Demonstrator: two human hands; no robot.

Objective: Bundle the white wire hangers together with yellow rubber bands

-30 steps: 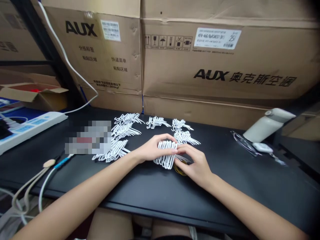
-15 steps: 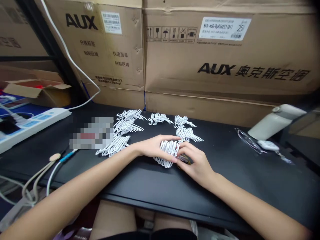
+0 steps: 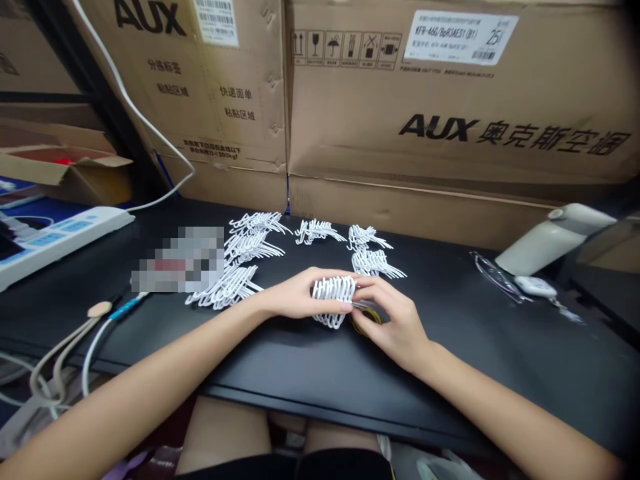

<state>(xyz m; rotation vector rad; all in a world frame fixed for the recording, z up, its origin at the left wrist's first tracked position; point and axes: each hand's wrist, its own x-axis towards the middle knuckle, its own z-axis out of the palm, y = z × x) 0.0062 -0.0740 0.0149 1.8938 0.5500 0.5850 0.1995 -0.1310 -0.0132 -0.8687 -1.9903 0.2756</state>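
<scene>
My left hand (image 3: pixel 296 299) is wrapped round a stacked bundle of small white plastic hooks (image 3: pixel 333 297), holding it just above the black table (image 3: pixel 280 360). My right hand (image 3: pixel 393 320) pinches the bundle's right end, fingers curled, with a yellowish rubber band (image 3: pixel 361 325) under its fingers. Several more bundles of white hooks lie behind on the table: one bundle (image 3: pixel 227 287) to the left, another (image 3: pixel 376 264) just beyond my right hand, and a further one (image 3: pixel 318 231) near the boxes.
Large cardboard AUX boxes (image 3: pixel 450 107) wall off the back of the table. A white power strip (image 3: pixel 55 237) and cables lie left, an open small carton (image 3: pixel 65 170) behind it. A white bottle (image 3: pixel 550 237) lies on its side at right, beside glasses (image 3: pixel 493 277).
Both hands have squeezed the white bundle tighter and lifted it slightly; the view shifted down a little. The other bundles have not moved.
</scene>
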